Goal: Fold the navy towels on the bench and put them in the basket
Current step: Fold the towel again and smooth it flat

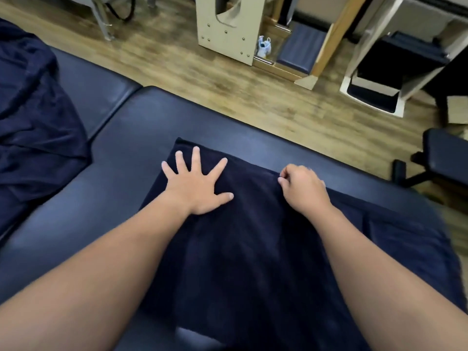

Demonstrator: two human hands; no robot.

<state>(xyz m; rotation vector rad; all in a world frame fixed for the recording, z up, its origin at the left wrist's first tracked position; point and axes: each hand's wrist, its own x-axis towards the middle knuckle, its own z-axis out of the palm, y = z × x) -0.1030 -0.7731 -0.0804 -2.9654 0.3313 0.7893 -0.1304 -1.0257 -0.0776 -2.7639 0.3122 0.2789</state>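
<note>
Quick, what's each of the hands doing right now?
Left hand: open, fingers spread, pressing flat on the towel.
Right hand: closed, fingers curled, pinching the towel's far edge.

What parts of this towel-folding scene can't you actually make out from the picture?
- Basket: not in the head view, so its place is unknown.
- Navy towel: near end is cut off by the bottom edge and covered by the forearms.
- Right hand: curled fingers hide exactly what they pinch at the towel's edge.
- Crumpled towels: cut off by the left edge; count unclear.
- Small object on the floor: too small and blurred.
</note>
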